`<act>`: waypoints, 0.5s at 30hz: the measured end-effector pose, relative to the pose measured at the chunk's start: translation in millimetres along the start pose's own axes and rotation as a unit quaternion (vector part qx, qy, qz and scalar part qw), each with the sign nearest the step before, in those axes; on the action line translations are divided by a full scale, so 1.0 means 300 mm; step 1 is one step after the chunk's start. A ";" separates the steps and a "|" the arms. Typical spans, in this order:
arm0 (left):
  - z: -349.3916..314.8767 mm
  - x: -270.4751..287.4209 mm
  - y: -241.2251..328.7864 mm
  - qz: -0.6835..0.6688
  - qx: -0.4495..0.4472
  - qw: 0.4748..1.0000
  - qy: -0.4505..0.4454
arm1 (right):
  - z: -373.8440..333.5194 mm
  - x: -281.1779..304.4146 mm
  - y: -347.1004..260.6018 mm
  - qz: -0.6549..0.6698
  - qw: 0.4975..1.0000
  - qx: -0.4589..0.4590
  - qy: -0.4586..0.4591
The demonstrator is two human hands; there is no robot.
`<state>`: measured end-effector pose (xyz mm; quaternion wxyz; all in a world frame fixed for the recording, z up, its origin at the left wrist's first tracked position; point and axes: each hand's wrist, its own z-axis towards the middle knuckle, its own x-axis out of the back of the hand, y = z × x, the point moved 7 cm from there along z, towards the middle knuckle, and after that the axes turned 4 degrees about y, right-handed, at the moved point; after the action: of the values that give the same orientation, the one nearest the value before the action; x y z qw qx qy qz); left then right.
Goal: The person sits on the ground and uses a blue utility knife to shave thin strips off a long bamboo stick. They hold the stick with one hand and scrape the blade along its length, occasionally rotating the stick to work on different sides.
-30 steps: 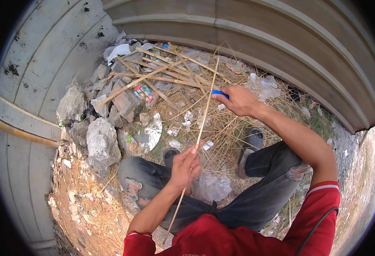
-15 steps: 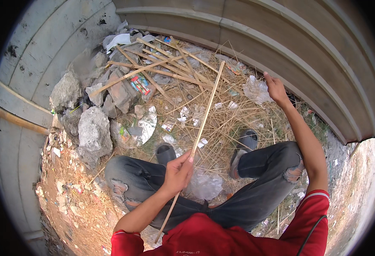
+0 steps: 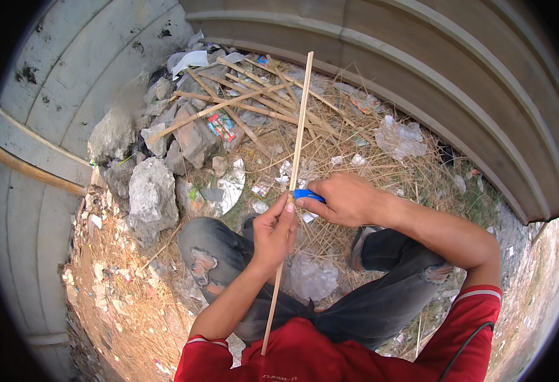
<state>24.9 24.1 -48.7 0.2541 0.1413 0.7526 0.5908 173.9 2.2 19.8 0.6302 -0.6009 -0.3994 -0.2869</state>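
Note:
A long, pale bamboo strip (image 3: 300, 130) stands nearly upright in the picture, its lower end reaching down by my lap. My left hand (image 3: 274, 234) is closed round it at about its middle, thumb along the strip. Just above that thumb, a blue utility knife (image 3: 308, 195) meets the strip from the right. My right hand (image 3: 349, 198) grips the knife's blue handle; its blade is too small to make out. Both hands are close together above my bent knees. More bamboo strips (image 3: 247, 95) lie crossed in a loose heap farther ahead.
Grey rubble chunks (image 3: 153, 197) are piled at the left. Straw and thin shavings (image 3: 349, 162) cover the ground, with a clear plastic bag (image 3: 313, 277) between my legs. A ribbed metal wall (image 3: 381, 57) curves along the back and right; a pale panel (image 3: 95, 57) stands left.
My right hand has come in from the far right to the bamboo strip, where the blue knife now shows. My left hand has risen slightly, and the strip stands more upright.

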 end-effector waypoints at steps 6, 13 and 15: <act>0.000 0.008 -0.046 -0.035 0.014 0.999 0.011 | -0.014 -0.039 0.024 -0.045 0.999 -0.016 0.023; -0.078 -0.026 -0.070 -0.020 0.045 0.997 -0.056 | 0.017 0.114 0.340 -0.080 0.972 -0.167 0.141; -0.102 -0.026 -0.079 -0.004 0.047 0.996 -0.069 | -0.003 0.144 0.434 -0.086 0.959 -0.216 0.161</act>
<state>16.6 -11.2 -64.5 0.3010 0.1911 0.7606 0.5425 306.0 21.2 -12.2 0.5140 -0.6324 -0.2713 -0.5121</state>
